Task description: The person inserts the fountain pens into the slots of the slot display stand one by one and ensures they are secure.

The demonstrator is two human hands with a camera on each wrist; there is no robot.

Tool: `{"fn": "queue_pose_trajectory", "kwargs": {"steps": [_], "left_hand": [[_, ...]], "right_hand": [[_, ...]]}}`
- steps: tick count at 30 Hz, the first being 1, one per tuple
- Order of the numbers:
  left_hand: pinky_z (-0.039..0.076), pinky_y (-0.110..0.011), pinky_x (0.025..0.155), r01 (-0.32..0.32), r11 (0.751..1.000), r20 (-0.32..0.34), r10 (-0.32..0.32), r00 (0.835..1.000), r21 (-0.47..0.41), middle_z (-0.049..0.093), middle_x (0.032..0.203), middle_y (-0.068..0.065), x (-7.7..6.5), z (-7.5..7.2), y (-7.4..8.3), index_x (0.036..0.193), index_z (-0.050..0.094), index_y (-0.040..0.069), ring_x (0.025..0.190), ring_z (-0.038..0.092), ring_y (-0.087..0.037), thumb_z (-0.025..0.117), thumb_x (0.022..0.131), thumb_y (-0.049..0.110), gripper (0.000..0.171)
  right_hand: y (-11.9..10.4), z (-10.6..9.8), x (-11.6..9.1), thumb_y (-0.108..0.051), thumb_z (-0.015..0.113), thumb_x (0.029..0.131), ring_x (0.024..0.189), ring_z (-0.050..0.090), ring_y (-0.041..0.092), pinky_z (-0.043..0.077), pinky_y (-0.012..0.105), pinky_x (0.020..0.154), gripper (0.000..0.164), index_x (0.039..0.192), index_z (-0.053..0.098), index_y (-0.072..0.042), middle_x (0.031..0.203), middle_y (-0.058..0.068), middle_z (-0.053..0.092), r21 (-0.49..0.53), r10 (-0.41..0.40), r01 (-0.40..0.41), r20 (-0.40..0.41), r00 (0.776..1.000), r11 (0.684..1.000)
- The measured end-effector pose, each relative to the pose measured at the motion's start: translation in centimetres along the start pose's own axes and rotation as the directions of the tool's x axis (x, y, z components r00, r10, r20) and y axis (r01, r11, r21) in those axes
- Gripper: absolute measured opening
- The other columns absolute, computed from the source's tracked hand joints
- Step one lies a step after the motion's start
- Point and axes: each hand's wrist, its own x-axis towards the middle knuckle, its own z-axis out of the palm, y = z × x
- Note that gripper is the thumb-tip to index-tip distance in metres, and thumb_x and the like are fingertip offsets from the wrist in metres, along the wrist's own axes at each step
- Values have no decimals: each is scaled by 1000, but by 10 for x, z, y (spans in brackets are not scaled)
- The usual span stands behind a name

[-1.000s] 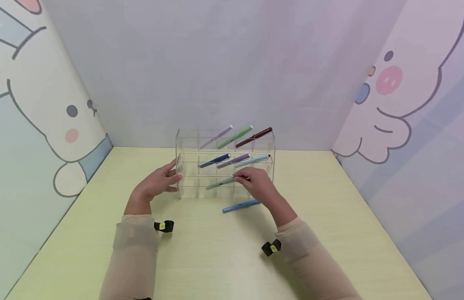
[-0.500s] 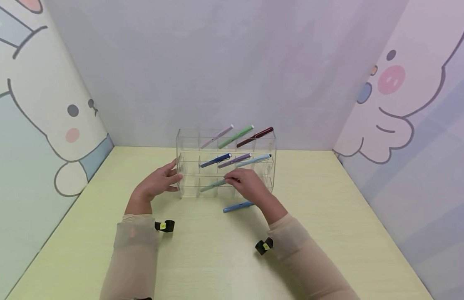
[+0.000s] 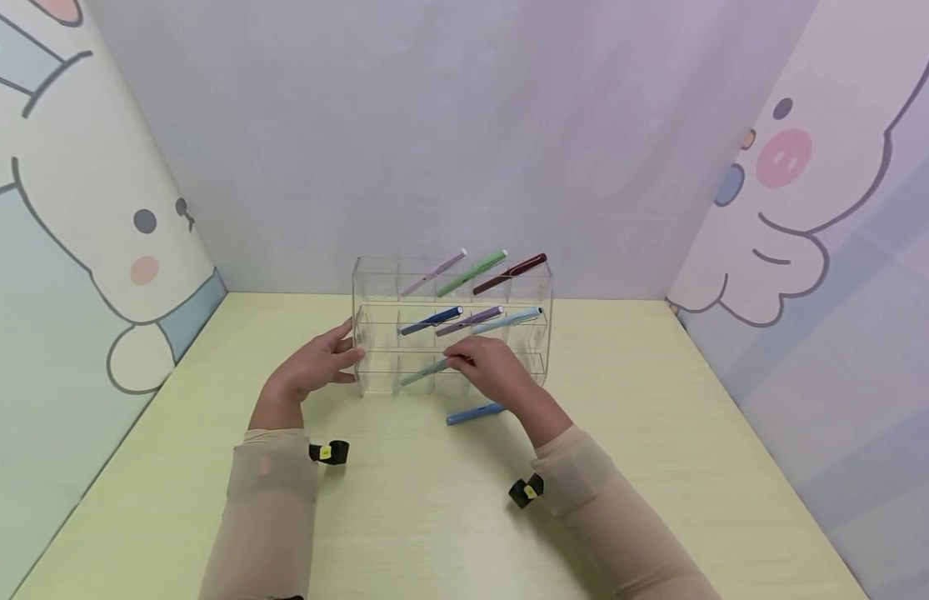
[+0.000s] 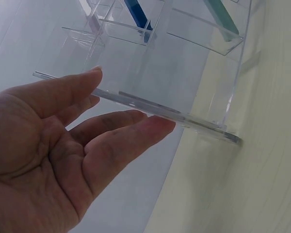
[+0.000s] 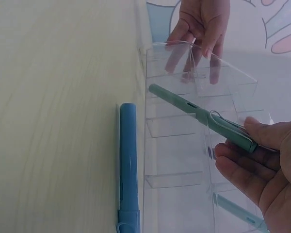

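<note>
A clear acrylic pen rack (image 3: 374,363) with tiers of slots stands at the back of the table. My right hand (image 3: 494,367) pinches a sage-green pen (image 5: 179,101) near its capped end, between thumb and fingers. The pen slants, its lower end at the rack's bottom tier. My left hand (image 3: 314,363) touches the rack's left side panel (image 4: 136,101) with fingers fairly straight. In front of the rack a blue pen (image 3: 471,414) lies on the table, partly hidden by my right wrist in the head view.
The top tier holds a lilac pen (image 3: 434,273), a bright green pen (image 3: 471,274) and a dark red pen (image 3: 511,274). Below them sit a navy pen (image 3: 432,321), a purple pen (image 3: 470,321) and a light blue pen (image 3: 509,321). A grey wall (image 3: 449,150) rises behind.
My right hand has moved left along the bottom tier with the sage-green pen, mostly in the first half second. The left hand and the rack have stayed put.
</note>
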Motion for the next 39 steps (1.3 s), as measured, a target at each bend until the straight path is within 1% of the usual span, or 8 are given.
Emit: {"fn": "queue_pose_trajectory", "kwargs": {"steps": [4,11,18,21,24,29,35,39], "left_hand": [[54,-46,97,1,1000,-2,-1,1000,10,25,160,-16,-1,0,1,158,5,35,134,46,-42,51,104,19,73],[55,-45,96,-2,1000,-16,2,1000,19,27,160,-16,-3,-1,4,159,4,31,134,45,-41,53,103,22,74],[54,-46,96,-12,1000,-11,13,1000,17,28,159,-17,-3,-3,3,159,5,32,134,45,-43,51,104,20,73],[54,-47,97,-15,1000,-11,15,1000,18,27,159,-18,-3,-4,3,159,5,34,134,45,-43,50,104,19,72],[53,-47,97,-9,1000,-12,9,1000,21,29,159,-18,-3,-4,2,158,6,36,133,45,-43,50,104,20,72],[53,-47,98,-5,1000,-12,5,1000,19,31,158,-18,-4,-4,1,158,6,36,132,47,-43,52,103,21,73],[52,-47,99,-11,1000,-2,11,1000,24,28,159,-19,-5,-2,3,159,4,31,134,45,-43,52,103,22,74],[51,-49,101,-5,999,7,5,1000,35,22,160,-21,-6,0,3,159,1,28,135,43,-42,52,103,24,76]], "right_hand": [[1,-11,-4,-30,63,97,87,63,11,55,30,74,28,122,70,-19,110,-2,71,10,27,-27,-18,999,1000],[11,-46,-16,-31,61,98,97,68,19,58,38,84,31,124,68,-15,112,2,71,45,41,-36,-107,993,998],[26,-75,-38,-31,62,97,100,68,20,58,42,87,27,118,70,-16,113,1,70,46,80,-76,-100,992,996],[32,-82,-49,-31,62,98,97,67,17,57,41,85,24,115,71,-18,110,-2,71,42,105,-103,-45,993,994],[36,-85,-58,-31,63,97,92,65,13,57,38,82,20,112,72,-19,104,-5,71,39,136,-139,62,989,990],[39,-81,-67,-28,64,96,90,64,11,56,36,81,18,110,72,-19,100,-6,71,41,182,-197,232,955,980],[44,-60,-69,-26,65,95,102,66,18,55,40,88,28,120,70,-14,114,1,71,3,226,-238,308,924,971],[46,-47,-68,-24,68,93,108,65,25,54,44,91,33,123,68,-10,119,6,70,-45,217,-214,330,919,976]]}}
